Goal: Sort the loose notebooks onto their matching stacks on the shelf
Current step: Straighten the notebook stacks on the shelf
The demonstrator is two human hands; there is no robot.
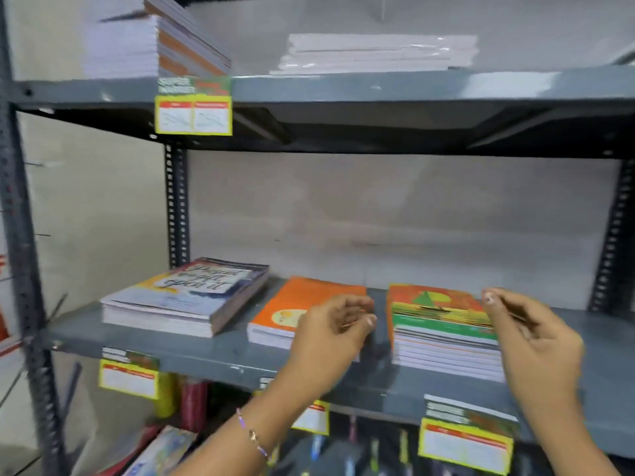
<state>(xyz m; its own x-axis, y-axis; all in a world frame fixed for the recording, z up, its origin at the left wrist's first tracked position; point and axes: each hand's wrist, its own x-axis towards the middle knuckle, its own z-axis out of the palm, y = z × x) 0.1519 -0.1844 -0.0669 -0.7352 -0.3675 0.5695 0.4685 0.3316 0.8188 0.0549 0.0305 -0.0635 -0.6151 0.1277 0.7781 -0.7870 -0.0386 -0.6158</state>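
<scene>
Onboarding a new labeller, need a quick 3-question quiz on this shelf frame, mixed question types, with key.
1. True or false: both hands are holding a notebook.
2. How many notebook stacks sit on the middle shelf?
3. Which stack lies between the two hands? A) orange stack B) stack with the green and orange cover C) stack with the pale lettered cover

Key:
1. False. The left hand and right hand look empty.
2. Three: the stack with the pale lettered cover, the orange stack, and the stack with the green and orange cover.
3. B

Grey metal rack, pale wall
</scene>
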